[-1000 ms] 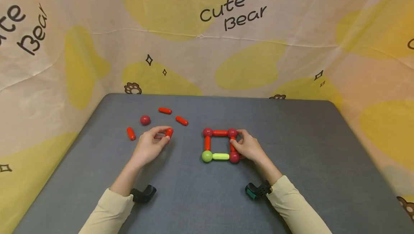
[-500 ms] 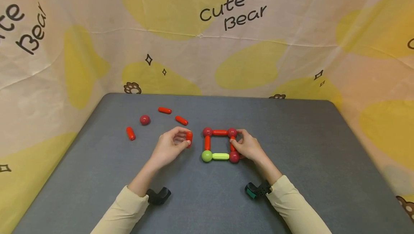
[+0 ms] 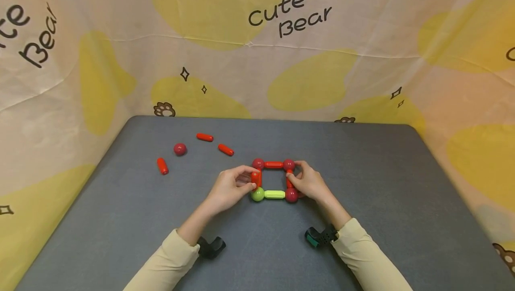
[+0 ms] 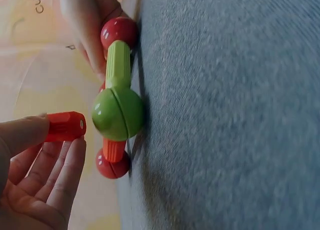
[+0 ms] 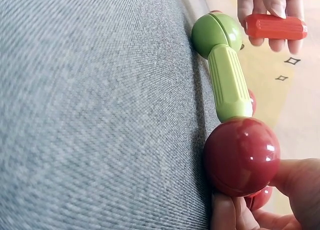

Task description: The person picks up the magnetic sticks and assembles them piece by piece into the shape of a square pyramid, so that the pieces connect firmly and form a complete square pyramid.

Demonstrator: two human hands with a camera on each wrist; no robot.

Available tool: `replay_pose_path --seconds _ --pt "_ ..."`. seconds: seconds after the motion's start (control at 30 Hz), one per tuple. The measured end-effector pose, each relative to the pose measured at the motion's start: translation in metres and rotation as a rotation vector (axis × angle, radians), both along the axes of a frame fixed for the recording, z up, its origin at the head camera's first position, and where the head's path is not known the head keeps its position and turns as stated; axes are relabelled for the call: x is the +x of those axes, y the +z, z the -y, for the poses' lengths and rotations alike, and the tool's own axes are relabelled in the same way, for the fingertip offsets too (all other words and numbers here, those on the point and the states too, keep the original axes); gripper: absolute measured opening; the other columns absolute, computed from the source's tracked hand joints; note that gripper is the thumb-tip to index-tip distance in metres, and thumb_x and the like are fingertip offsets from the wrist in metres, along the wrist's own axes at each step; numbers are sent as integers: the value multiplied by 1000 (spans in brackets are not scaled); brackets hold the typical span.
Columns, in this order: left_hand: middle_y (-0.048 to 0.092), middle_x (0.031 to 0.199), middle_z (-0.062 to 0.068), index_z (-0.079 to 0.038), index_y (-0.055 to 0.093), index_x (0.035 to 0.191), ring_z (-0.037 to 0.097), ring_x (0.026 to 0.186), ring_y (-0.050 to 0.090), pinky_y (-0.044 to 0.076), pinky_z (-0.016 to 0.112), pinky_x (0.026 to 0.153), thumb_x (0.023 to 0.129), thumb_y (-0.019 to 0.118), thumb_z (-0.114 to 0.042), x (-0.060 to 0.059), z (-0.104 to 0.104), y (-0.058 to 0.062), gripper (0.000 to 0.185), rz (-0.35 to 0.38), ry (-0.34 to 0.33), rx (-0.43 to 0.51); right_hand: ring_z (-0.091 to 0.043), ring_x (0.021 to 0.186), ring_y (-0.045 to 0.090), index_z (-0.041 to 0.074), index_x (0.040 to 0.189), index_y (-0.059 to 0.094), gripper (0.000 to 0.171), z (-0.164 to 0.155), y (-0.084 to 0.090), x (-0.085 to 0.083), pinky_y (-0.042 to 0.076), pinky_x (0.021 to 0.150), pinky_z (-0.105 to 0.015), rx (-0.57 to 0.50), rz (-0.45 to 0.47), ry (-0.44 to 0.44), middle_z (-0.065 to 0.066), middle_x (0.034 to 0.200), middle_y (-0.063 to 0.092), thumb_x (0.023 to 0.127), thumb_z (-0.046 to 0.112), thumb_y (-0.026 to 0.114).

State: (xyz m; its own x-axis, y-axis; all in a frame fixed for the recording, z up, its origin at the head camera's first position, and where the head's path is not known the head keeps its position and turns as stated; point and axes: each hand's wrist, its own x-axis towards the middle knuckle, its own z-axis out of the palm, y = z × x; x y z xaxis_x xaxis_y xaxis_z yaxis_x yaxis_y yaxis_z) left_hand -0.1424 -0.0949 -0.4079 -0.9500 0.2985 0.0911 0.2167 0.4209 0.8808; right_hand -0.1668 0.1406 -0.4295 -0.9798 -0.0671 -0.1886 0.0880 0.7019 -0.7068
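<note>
Far left of our grip, loose pieces lie on the grey table point(image 3: 120, 219): a red stick point(image 3: 162, 166), a dark red ball point(image 3: 179, 149), then two more red sticks point(image 3: 204, 137) point(image 3: 225, 149). Our left hand point(image 3: 231, 188) pinches a short red rod point(image 4: 65, 126) between thumb and fingertips, just above the green ball point(image 4: 118, 113), not touching it in the wrist view. Right of that grip sits the square frame point(image 3: 273, 164), flat on the table, its near side a green rod point(image 3: 275, 195). Our right hand point(image 3: 307, 183) grips the frame's right side, fingers curled round the near red ball point(image 5: 241, 156).
</note>
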Motion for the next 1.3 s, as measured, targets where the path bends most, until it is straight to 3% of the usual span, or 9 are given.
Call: replay_pose_path --seconds 0.23,0.67,0.9,1.03,1.3 --pt "67 91 0 -8 64 104 10 79 65 52 21 69 79 70 -5 3 -4 -2 26 40 -50 1 -12 51 52 3 131 42 54 1 0 0 40 45 -25 -4 -4 1 -5 74 60 87 28 60" --pt "68 96 2 -10 65 106 13 86 66 53 23 73 79 66 2 -2 5 -2 30 7 -96 -13 -12 51 51 2 131 42 54 2 1 2 40 45 -25 -5 -11 -5 -5 73 59 87 28 60" --pt "68 100 8 -7 66 102 17 88 66 53 30 76 80 67 -1 -19 10 1 24 -67 5 -99 -12 49 54 2 135 37 57 -1 4 9 43 46 -26 5 -11 -12 -6 76 59 90 31 57" --pt "66 104 4 -10 67 103 18 90 66 53 32 76 80 68 -7 -32 7 2 23 -68 61 -160 -12 45 55 0 134 36 59 -2 8 21 45 47 -27 29 -30 19 -4 79 60 88 29 60" --pt "65 106 5 -12 68 106 18 87 65 51 32 76 80 68 -11 -54 -12 -3 27 -92 38 -273 -11 49 49 1 124 46 57 -1 13 43 40 50 -26 103 -57 80 -1 76 54 80 29 69"
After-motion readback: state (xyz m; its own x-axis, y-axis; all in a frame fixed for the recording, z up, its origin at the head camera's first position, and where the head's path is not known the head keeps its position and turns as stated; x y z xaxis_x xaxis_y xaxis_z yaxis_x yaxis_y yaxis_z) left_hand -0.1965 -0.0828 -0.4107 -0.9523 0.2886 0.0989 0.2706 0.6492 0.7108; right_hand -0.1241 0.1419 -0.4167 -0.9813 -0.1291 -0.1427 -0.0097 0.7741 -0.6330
